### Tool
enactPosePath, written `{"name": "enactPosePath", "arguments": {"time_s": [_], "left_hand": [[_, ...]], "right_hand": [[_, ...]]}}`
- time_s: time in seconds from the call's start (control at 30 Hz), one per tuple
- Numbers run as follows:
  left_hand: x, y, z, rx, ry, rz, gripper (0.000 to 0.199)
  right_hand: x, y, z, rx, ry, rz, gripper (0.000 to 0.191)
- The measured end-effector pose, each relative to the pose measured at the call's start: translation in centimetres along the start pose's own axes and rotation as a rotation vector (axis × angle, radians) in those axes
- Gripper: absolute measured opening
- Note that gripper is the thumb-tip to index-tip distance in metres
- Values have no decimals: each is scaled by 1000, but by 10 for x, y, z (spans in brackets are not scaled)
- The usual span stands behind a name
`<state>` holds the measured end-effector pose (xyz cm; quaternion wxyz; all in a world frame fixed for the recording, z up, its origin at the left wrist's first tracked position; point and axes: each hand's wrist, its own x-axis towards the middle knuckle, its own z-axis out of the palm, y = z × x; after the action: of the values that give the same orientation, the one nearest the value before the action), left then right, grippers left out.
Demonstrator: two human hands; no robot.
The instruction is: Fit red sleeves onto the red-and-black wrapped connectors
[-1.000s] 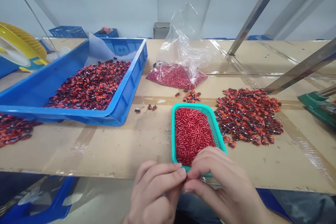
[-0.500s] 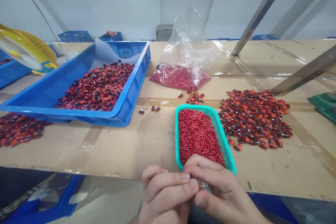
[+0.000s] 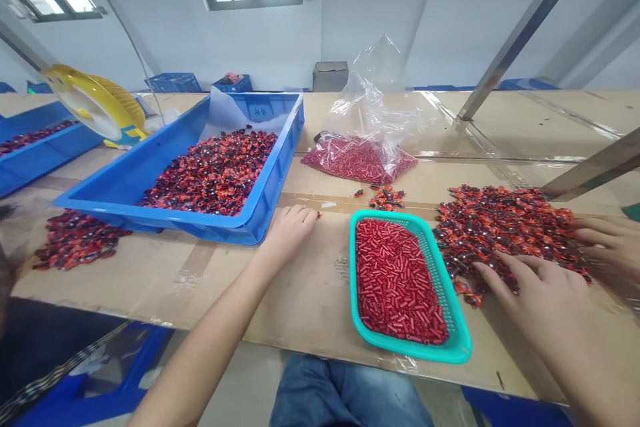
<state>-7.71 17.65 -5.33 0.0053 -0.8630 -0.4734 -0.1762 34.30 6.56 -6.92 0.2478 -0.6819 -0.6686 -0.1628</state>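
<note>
My left hand (image 3: 293,229) rests on the cardboard tabletop beside the blue tray's near right corner, fingers together and bent downward. A small dark-and-orange piece (image 3: 319,215) shows at its fingertips; whatever lies under the fingers is hidden. My right hand (image 3: 543,290) reaches over the near edge of a pile of small orange-and-black plastic pieces (image 3: 500,213), thumb and fingers apart. Between my hands stands a green plastic basket (image 3: 463,347) filled with short red tubes (image 3: 400,280).
A blue tray (image 3: 295,140) holds many similar pieces. Behind the basket sit a clear bag of red tubes (image 3: 360,157) and a few loose pieces (image 3: 387,198). Another person's hand (image 3: 607,240) touches the pile's right side. A yellow fan (image 3: 100,107) and metal posts (image 3: 505,53) stand around.
My hands, earlier together over the basket's near edge with a small piece between the fingers, have parted: left to the tabletop by the tray, right to the pile. Another hand has appeared at right.
</note>
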Motion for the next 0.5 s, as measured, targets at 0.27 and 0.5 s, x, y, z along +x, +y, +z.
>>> {"name": "enactPosePath", "arguments": {"time_s": [0.27,0.5], "left_hand": [[7,-4,10,-229,-7,-136,28],[-24,33,-6,-745,267,-323,18]], "right_hand": [[0,-78,-10,332,-127,-403,30],[-2,-111,6,264,-309,-530,29]]}}
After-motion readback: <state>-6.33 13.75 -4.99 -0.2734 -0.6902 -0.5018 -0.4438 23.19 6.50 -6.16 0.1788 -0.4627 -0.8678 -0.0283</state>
